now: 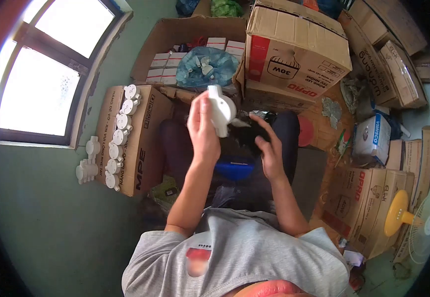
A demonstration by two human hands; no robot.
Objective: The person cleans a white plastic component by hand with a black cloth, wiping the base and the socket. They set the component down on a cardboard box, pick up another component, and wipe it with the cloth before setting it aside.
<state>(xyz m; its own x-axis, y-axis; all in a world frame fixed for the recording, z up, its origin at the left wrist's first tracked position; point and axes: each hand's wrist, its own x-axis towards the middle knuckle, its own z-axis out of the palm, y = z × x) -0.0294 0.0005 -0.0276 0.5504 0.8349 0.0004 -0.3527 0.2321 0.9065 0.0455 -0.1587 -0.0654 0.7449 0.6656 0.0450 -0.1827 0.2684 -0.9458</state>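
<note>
My left hand point(203, 126) is closed round a white round junction box point(222, 110) with stub outlets on opposite sides, raised above my lap. Just to its right, my right hand point(270, 153) has its fingers curled about a black cloth-like thing point(250, 137), whose exact kind I cannot make out. A pale strip shows between the black thing and the junction box. More white junction boxes point(124, 121) stand in a row along the top of the MPE carton point(148, 148) at my left. Behind my hands, a blue plastic bag point(188, 69) holds small white pieces.
An open carton point(163, 34) with several small white boxes lies ahead. Beside it stands a large OPAPRO-style lamp carton point(299, 54). Other cartons point(358, 203) and a yellow fan point(398, 213) line the right side. A blue object point(234, 170) lies between my legs.
</note>
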